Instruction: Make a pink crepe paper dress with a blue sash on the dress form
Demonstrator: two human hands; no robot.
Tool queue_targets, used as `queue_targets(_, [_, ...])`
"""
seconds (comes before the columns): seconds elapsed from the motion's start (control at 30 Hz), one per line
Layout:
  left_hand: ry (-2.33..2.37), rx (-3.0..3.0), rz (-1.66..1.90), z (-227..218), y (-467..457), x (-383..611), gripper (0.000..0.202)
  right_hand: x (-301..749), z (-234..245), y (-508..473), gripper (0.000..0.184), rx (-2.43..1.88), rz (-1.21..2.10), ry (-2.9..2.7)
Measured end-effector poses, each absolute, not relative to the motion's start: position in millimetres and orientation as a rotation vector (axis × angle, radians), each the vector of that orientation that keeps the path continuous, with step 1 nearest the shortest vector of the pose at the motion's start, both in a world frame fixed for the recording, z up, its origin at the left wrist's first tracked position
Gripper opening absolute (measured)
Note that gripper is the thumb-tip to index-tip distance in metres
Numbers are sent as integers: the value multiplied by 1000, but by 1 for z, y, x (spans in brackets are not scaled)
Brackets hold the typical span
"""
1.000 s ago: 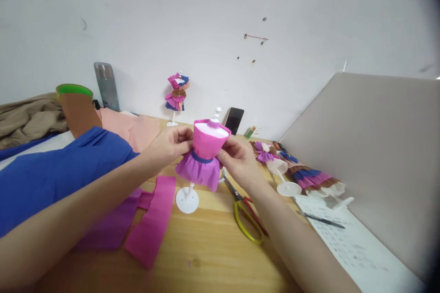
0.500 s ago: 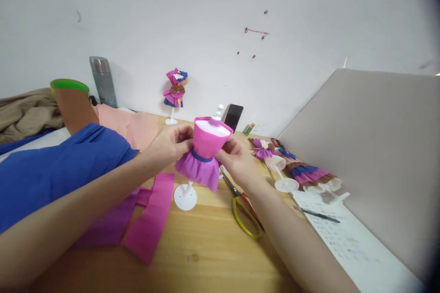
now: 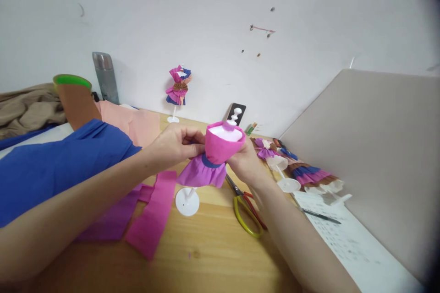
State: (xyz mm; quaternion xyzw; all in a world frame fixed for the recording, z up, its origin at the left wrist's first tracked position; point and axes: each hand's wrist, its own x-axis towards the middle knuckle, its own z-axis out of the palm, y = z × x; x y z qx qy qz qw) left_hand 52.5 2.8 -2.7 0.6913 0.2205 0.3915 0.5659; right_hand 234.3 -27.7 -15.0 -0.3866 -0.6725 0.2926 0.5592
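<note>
A small white dress form wears a pink crepe-paper bodice [image 3: 221, 146], a dark blue waistband [image 3: 211, 162] and a gathered purple skirt [image 3: 203, 173]. It tilts to the right, its round white base [image 3: 187, 202] low over the table. On its left side, my left hand [image 3: 179, 145] is closed, thumb and fingers pinched at the back edge of the bodice. My right hand [image 3: 245, 161] grips the form from the right, with its fingers hidden behind it. Scissors [image 3: 245, 210] with yellow and red handles lie below my right hand.
Blue paper [image 3: 65, 160], a pink strip [image 3: 154, 219] and purple paper [image 3: 106, 219] lie to the left. A dressed form [image 3: 178, 89] stands at the wall near a phone [image 3: 233, 112]. Other dressed forms [image 3: 311, 174], a pen [image 3: 323, 216] and a written sheet [image 3: 343, 242] lie right.
The dress form has tilted further right and turned, its top moving right and slightly down. My right hand has slid farther behind it; my left hand has followed a little to the right.
</note>
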Motion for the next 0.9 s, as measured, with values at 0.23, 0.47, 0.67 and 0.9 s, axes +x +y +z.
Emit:
queue_targets(0.23, [537,1556,852,-5,5,55,17,237,-13,-33,28,-910,652,-1638])
queue_targets(0.47, [606,1566,847,-8,10,55,21,234,-15,-29,35,-911,719,-1547])
queue_targets(0.67, [598,1495,835,-18,12,61,27,239,-15,-27,35,-889,808,-1585])
queue_targets(0.9, [587,1453,816,-21,9,66,21,242,-14,-24,35,-893,873,-1628])
